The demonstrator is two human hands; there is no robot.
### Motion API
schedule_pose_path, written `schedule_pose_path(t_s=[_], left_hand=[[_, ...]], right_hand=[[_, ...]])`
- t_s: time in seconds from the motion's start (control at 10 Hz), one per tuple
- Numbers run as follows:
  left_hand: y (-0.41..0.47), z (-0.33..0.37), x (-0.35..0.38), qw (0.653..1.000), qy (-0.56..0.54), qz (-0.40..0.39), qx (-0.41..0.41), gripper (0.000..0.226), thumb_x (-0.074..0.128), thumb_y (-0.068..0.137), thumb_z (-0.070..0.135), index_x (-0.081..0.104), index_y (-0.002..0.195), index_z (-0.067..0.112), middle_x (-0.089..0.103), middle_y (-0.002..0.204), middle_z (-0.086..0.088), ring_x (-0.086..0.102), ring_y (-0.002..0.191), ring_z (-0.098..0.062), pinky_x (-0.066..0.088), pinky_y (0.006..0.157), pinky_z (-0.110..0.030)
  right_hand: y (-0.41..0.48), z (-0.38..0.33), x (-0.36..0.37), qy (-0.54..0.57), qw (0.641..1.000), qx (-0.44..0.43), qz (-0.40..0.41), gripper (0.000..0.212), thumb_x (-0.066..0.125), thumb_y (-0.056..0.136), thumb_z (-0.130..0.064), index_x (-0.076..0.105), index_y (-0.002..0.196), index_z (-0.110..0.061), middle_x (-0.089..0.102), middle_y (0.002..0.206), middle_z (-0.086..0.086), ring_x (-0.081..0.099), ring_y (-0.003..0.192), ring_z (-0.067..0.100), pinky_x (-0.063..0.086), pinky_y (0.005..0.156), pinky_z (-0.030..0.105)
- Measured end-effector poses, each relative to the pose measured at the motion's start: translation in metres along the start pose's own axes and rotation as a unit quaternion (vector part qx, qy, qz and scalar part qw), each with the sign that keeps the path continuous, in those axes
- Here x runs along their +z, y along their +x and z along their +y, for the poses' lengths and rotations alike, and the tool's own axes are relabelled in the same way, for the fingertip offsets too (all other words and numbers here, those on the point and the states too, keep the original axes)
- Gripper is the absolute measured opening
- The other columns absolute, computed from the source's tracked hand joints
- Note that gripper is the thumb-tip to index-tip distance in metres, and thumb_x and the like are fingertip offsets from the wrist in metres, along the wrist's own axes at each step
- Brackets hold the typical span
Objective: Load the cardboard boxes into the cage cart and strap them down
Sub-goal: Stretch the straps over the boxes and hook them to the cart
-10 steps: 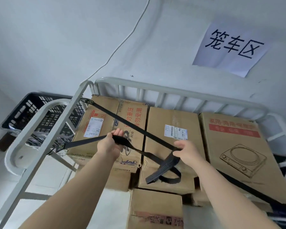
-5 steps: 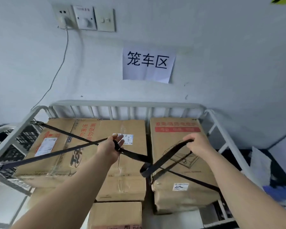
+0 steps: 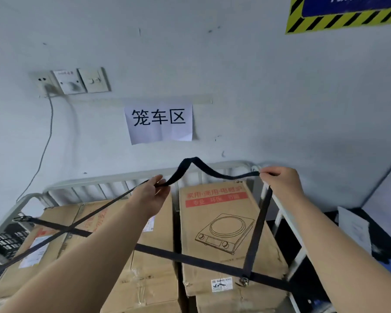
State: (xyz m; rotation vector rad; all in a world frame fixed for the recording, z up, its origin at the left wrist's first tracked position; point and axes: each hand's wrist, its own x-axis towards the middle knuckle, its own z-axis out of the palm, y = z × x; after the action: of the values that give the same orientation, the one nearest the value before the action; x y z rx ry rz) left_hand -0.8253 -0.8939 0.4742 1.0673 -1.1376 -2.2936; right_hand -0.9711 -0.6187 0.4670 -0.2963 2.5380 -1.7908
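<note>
Open air lies above the boxes (image 3: 226,206) up to the wall (image 3: 257,109). A flat strap (image 3: 190,258) crosses their tops diagonally. A raised strap (image 3: 203,169), held between the left hand (image 3: 151,195) and right hand (image 3: 280,181), spans the space before the back rail (image 3: 113,180). The side rail (image 3: 289,220) closes the right. Only a narrow gap separates the boxes.

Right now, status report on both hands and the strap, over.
Left hand pinches black strap, right hand grips it near back right corner of the cart. Strap slack between hands, other runs crossed over the boxes. Nothing seen blocking.
</note>
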Motion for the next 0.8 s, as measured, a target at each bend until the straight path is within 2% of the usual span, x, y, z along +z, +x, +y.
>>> schedule_pose_path(t_s=[0.1,0.2,0.3,0.4,0.5,0.6,0.7,0.8], left_hand=[[0.003,-0.001,0.026,1.0,0.028,0.007,0.005,0.03,0.044,0.1,0.014,0.051,0.128,0.006,0.057,0.087,-0.003,0.056,0.074,-0.012,0.049,0.068,-0.023],[0.009,-0.008,0.032,0.998,0.066,0.005,-0.002,0.021,0.042,0.101,0.021,0.055,0.116,0.012,0.057,0.091,-0.002,0.053,0.072,-0.009,0.045,0.066,-0.022],[0.018,-0.017,0.03,0.999,0.049,0.006,-0.017,0.025,0.046,0.1,0.021,0.062,0.111,0.006,0.054,0.08,-0.005,0.048,0.064,-0.012,0.045,0.061,-0.021],[0.02,-0.017,0.033,0.999,0.026,0.024,-0.018,0.018,0.053,0.097,0.015,0.064,0.101,0.001,0.057,0.079,-0.007,0.053,0.065,-0.013,0.052,0.055,-0.02],[0.029,-0.012,0.037,0.999,0.019,0.026,-0.01,0.013,0.056,0.095,0.011,0.065,0.098,0.002,0.061,0.088,-0.009,0.058,0.07,-0.015,0.053,0.058,-0.021],[0.038,-0.003,0.044,0.999,0.038,0.012,0.011,0.013,0.056,0.095,0.011,0.065,0.098,0.002,0.06,0.086,-0.008,0.058,0.073,-0.015,0.053,0.059,-0.022],[0.043,0.0,0.053,0.996,0.085,0.004,0.038,0.021,0.053,0.097,0.02,0.065,0.095,0.003,0.06,0.085,-0.006,0.056,0.074,-0.015,0.05,0.065,-0.024],[0.046,0.003,0.056,0.992,0.121,0.01,0.046,0.032,0.049,0.099,0.031,0.068,0.094,0.006,0.058,0.087,-0.006,0.05,0.068,-0.015,0.047,0.062,-0.025]], right_hand=[[0.016,-0.004,-0.008,0.046,0.999,-0.016,0.0,0.023,0.06,0.084,-0.002,0.073,0.096,-0.017,0.068,0.093,-0.008,0.061,0.079,0.004,0.044,0.058,0.006],[0.026,0.002,-0.002,0.077,0.997,-0.019,-0.007,0.029,0.062,0.08,0.003,0.069,0.096,-0.019,0.067,0.096,-0.008,0.062,0.085,0.002,0.044,0.061,0.006],[0.031,0.012,0.012,0.082,0.996,-0.013,-0.019,0.026,0.063,0.079,0.004,0.069,0.092,-0.018,0.067,0.094,-0.007,0.062,0.088,0.005,0.043,0.064,0.01],[0.04,0.015,0.021,0.102,0.995,-0.01,0.002,0.024,0.063,0.078,0.005,0.067,0.081,-0.019,0.067,0.086,-0.003,0.062,0.08,0.011,0.044,0.064,0.013],[0.057,0.007,0.022,0.143,0.989,-0.007,0.036,0.026,0.065,0.077,0.004,0.066,0.077,-0.021,0.066,0.079,-0.003,0.061,0.075,0.014,0.046,0.068,0.02],[0.079,-0.015,0.016,0.16,0.985,-0.03,0.052,0.026,0.066,0.078,0.002,0.067,0.083,-0.024,0.066,0.082,-0.005,0.062,0.077,0.013,0.047,0.069,0.021],[0.098,-0.039,0.008,0.162,0.984,-0.06,0.045,0.023,0.069,0.078,-0.003,0.069,0.09,-0.022,0.067,0.084,-0.006,0.061,0.075,0.01,0.047,0.065,0.017],[0.113,-0.057,0.002,0.183,0.98,-0.068,0.049,0.018,0.07,0.079,-0.006,0.071,0.088,-0.022,0.067,0.083,-0.008,0.061,0.073,0.008,0.047,0.061,0.012]])
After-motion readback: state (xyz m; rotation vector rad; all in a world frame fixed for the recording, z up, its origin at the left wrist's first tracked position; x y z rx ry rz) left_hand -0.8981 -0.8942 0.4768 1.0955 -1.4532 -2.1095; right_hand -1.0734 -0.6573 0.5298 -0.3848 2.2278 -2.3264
